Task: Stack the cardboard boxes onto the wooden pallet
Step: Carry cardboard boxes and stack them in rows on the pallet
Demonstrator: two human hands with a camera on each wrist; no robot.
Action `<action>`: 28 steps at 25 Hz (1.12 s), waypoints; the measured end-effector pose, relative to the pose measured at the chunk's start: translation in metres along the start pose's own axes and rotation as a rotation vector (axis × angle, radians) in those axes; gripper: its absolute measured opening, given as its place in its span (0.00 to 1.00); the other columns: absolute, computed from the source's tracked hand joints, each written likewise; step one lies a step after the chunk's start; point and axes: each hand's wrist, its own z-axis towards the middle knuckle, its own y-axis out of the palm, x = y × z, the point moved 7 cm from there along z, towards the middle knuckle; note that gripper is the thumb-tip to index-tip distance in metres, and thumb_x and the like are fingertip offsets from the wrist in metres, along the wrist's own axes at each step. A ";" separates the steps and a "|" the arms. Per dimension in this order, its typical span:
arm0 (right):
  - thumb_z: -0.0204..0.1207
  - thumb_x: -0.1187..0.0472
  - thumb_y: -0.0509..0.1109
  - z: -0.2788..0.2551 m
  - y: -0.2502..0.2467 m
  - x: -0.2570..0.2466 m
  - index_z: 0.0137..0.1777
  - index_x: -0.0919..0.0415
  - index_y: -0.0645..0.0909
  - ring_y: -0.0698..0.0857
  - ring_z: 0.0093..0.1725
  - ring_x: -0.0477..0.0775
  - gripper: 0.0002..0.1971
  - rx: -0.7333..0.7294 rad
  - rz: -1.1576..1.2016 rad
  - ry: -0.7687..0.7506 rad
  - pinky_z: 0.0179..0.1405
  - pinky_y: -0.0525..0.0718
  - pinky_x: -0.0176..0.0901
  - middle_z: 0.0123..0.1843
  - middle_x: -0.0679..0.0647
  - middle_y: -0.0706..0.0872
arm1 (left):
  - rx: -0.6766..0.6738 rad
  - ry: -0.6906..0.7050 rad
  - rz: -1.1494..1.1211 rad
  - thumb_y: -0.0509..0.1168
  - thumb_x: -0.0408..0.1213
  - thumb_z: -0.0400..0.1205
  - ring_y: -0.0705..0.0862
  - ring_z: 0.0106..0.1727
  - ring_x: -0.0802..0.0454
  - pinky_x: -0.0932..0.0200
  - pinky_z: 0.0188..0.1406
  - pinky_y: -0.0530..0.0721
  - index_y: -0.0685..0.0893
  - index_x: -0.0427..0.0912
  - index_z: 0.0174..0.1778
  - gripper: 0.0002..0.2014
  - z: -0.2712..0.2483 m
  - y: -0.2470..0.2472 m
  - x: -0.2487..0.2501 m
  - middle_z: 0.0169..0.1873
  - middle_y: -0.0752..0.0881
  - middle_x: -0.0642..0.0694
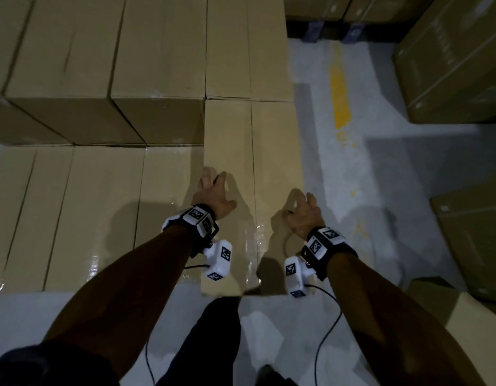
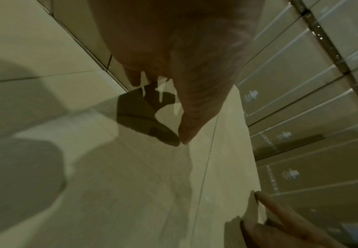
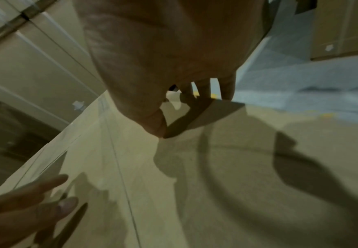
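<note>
At the far left of the head view I see a low row of plain tan cardboard boxes lying side by side, with a second tier of taller tan cardboard boxes behind them, so a good part of the stacking looks done; I cannot see the wooden pallet itself, which I judge to be hidden under this block. Moving right, a long tan cardboard box with a taped centre seam sits flush against the end of the row, its top level with the tier beside it, and both my hands are over it. My left hand hovers with fingers spread and bent, holding nothing; the left wrist view shows only the thumb tip meeting its own shadow on the lid. My right hand is likewise spread near the box's right edge, gripping nothing, thumb tip at the cardboard. I read this as a box just seated or being nudged square. Further right, across the pale grey concrete floor, more brown cardboard boxes stand loose, so I judge several are still left to carry over.
</note>
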 end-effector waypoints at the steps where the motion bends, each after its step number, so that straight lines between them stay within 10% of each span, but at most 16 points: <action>1: 0.84 0.51 0.64 -0.019 -0.002 0.005 0.88 0.52 0.53 0.61 0.84 0.67 0.36 0.005 -0.021 0.003 0.80 0.66 0.59 0.89 0.57 0.49 | -0.002 0.024 0.045 0.69 0.50 0.82 0.48 0.87 0.39 0.42 0.82 0.63 0.52 0.49 0.87 0.43 -0.020 0.002 0.004 0.86 0.38 0.40; 9: 0.85 0.48 0.64 -0.183 -0.036 0.049 0.86 0.54 0.61 0.62 0.84 0.66 0.32 0.191 -0.046 -0.171 0.80 0.67 0.59 0.88 0.58 0.58 | 0.208 0.202 0.236 0.62 0.48 0.85 0.64 0.80 0.37 0.42 0.77 0.69 0.63 0.42 0.83 0.31 -0.201 0.030 0.056 0.82 0.65 0.39; 28: 0.83 0.46 0.66 -0.472 0.026 0.241 0.85 0.55 0.63 0.66 0.81 0.65 0.33 0.393 0.044 -0.131 0.78 0.69 0.57 0.84 0.59 0.67 | 0.391 0.457 0.243 0.63 0.44 0.85 0.70 0.75 0.39 0.44 0.72 0.74 0.71 0.37 0.77 0.25 -0.492 0.151 0.093 0.76 0.73 0.38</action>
